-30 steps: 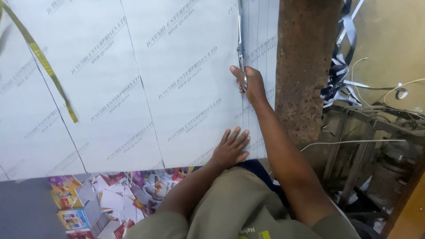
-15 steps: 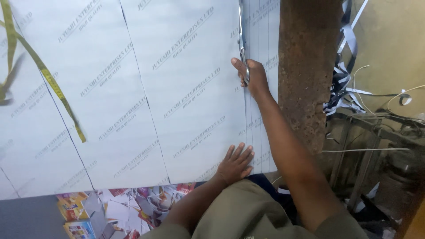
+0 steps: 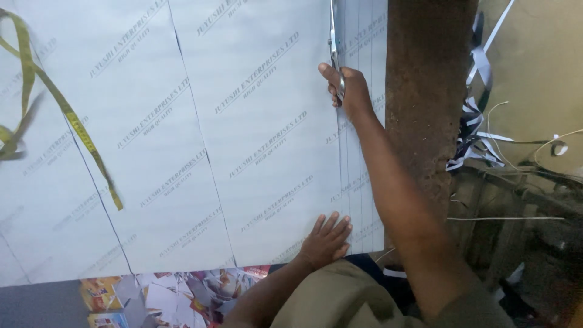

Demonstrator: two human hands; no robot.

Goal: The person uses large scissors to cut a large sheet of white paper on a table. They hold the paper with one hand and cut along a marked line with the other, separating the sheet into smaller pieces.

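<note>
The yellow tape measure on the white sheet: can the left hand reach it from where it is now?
Probably yes, with a stretch. The left hand lies flat near the sheet's lower edge, and only bare sheet lies between it and the tape measure. The right hand holds scissors far off.

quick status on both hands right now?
Left hand: open, palm flat on the white sheet, holding nothing.
Right hand: closed around the scissors at the sheet's cut line.

On the sheet (image 3: pixel 182 152), the tape (image 3: pixel 73 121) lies far left, the left hand (image 3: pixel 325 240) presses the near edge, and the right hand (image 3: pixel 346 91) holds scissors (image 3: pixel 334 42) just left of the post (image 3: pixel 428 91).
</note>
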